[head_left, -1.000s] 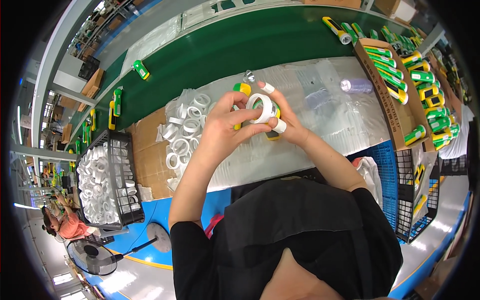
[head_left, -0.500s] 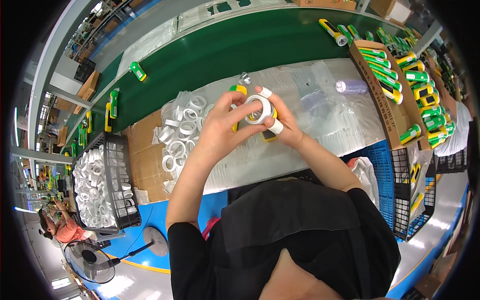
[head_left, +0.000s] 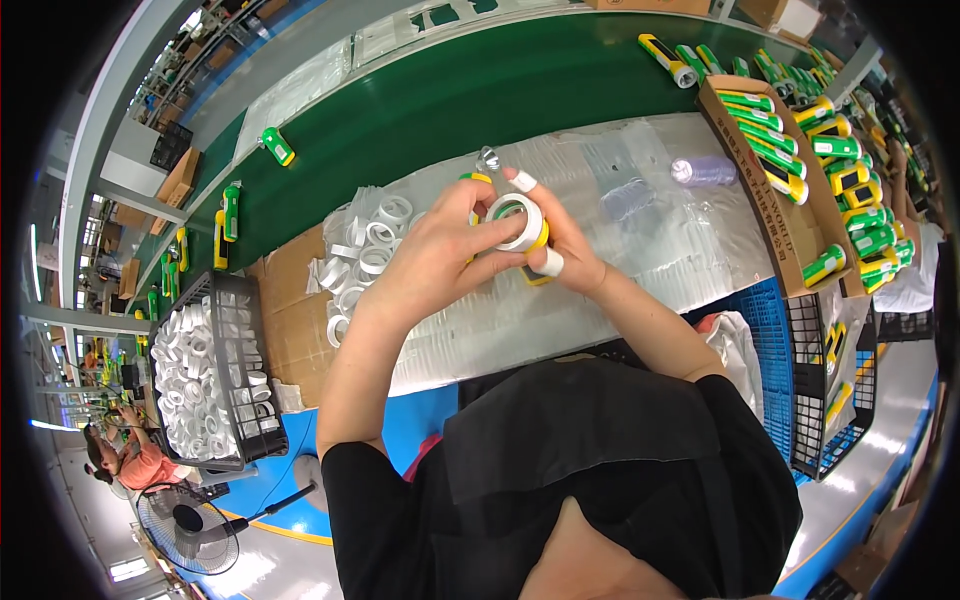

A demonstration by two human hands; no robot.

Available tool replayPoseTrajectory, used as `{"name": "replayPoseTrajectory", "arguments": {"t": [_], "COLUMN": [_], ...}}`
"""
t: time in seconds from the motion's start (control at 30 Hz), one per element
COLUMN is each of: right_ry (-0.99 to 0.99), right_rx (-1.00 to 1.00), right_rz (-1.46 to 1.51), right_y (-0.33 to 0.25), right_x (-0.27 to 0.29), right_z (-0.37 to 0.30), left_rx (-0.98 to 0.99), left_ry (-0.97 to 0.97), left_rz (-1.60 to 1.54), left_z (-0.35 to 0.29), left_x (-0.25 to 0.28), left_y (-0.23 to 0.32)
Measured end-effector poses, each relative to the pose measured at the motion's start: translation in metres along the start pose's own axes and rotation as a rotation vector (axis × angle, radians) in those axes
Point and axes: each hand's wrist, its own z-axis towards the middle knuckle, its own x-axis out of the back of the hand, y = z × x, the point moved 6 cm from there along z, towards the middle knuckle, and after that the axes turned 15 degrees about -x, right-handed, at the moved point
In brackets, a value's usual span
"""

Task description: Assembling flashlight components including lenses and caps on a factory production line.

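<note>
Free tabletop (head_left: 670,262) right of centre
Left grip (head_left: 443,250) and right grip (head_left: 570,242) block the centre, white rings (head_left: 364,252) centre-left, carton (head_left: 756,190) upper right.

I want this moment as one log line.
left hand: holding white ring | right hand: holding same ring | yellow-green flashlight: behind ring | loose rings: left

Loose rings (head_left: 357,232) lie right of the crate (head_left: 226,370) and left of the carton (head_left: 757,190).

Bright, fairly even light; white glare on floor (head_left: 262,565); rim bowed, corners black.
</note>
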Motion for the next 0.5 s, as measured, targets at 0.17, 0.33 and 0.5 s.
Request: {"name": "replayPoseTrajectory", "arguments": {"t": [0.17, 0.33, 0.5], "right_ry": [0.137, 0.127, -0.016], "right_rx": [0.2, 0.29, 0.052], "right_rz": [-0.223, -0.693, -0.958], "right_y": [-0.017, -0.079, -0.113], "right_x": [0.013, 0.021, 0.021], "right_z": [-0.001, -0.012, -0.004], "left_rx": [-0.04, -0.055, -0.012], "left_ry": [0.045, 0.074, 0.246], "left_rz": [0.036, 0.038, 0.042], "left_z": [0.001, 0.005, 0.006], "left_x": [-0.003, -0.008, -0.025], "left_y": [0.002, 0.007, 0.005]}}
